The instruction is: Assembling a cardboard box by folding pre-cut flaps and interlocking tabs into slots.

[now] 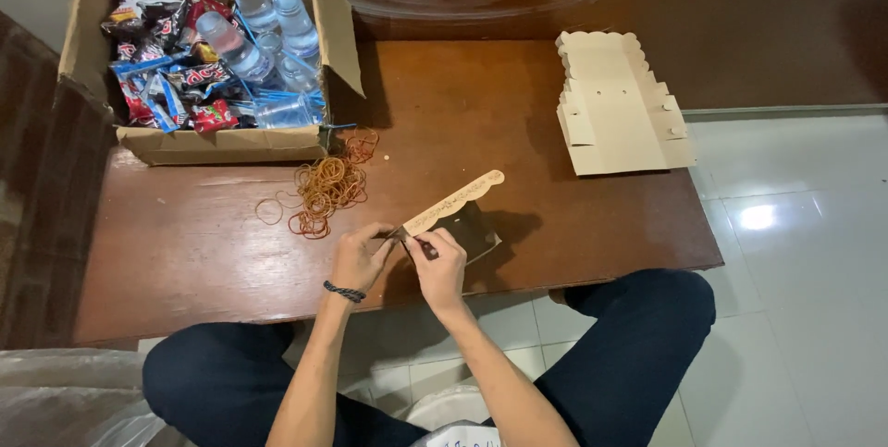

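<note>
Both hands, left (363,257) and right (440,265), pinch the near end of a folded cardboard strip (453,200), pointing up-right.

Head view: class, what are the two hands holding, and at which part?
Both the left hand and right hand pinch the near end of a flat cardboard box piece.

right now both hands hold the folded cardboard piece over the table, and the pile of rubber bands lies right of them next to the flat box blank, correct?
Not quite. The head view shows the rubber bands left of the hands, beside the carton of snacks and bottles, not by the flat box blank. Left hand and right hand do hold the cardboard piece.
</note>
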